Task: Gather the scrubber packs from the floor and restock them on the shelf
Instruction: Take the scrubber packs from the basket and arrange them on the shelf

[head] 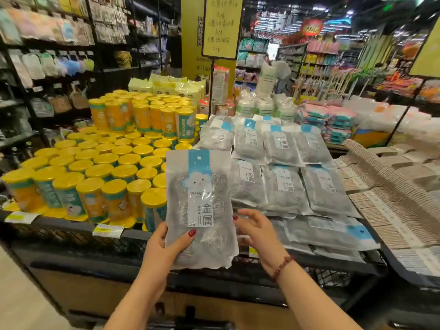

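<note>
One scrubber pack (pixel 200 198) stands upright, pinched at its lower left by the left hand (pixel 164 248); the right hand (pixel 257 232) has its grip spread, just beside the pack's right edge.

1. The scrubber pack (pixel 201 210) is a frosted, semi-clear plastic bag; shiny coiled metal wire shows through it.
2. The stacked packs (pixel 283 163) have the same soft-sheen plastic film.
3. The canisters (pixel 104 167) have smooth yellow plastic lids and glossy printed wraps.
4. The shelf front (pixel 71 236) is matt black metal mesh.
</note>
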Tool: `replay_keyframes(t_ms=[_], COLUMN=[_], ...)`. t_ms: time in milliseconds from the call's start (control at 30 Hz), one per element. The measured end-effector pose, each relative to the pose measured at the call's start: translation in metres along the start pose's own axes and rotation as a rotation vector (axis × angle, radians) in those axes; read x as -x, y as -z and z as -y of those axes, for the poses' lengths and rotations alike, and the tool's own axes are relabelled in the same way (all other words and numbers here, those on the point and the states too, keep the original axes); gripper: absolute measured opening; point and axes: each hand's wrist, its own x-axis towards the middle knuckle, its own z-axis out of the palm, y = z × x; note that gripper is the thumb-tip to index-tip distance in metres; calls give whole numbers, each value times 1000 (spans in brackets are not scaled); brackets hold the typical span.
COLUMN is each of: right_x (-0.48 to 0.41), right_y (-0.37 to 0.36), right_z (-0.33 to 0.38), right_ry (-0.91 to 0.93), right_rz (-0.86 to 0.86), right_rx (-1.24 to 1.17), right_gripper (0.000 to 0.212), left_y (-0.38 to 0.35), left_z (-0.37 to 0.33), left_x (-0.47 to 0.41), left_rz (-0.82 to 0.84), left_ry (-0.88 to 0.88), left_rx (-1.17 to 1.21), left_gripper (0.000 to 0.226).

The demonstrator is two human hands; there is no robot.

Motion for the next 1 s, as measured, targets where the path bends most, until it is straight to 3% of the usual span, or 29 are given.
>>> replay_keyframes(t_ms=[167, 300, 367, 467, 567, 1000], right_x=[-63, -116, -138, -157, -166, -174], right_y=[54, 101, 119, 137, 144, 148], right_z=[3, -13, -20, -24, -27, -36], right_ry=[241, 389, 369, 244, 230, 226], right_rz=[-172, -282, -286, -238, -212, -207], right_rx=[349, 826, 1023, 1208, 1269, 1294], right_gripper=[19, 26, 37, 51, 57, 57], left_y=[-11, -16, -17, -21, -27, -53], left_z=[-24, -25, -23, -21, -21, -34], left_x=[-52, -95, -113, -130, -143, -201], left_rz=[1, -29, -37, -93, -133, -101], left_ry=[-82, -33, 2, 21, 67, 156], left_rx=[-4, 8, 1, -47, -12, -307], left_gripper=[73, 63, 59, 35, 24, 39])
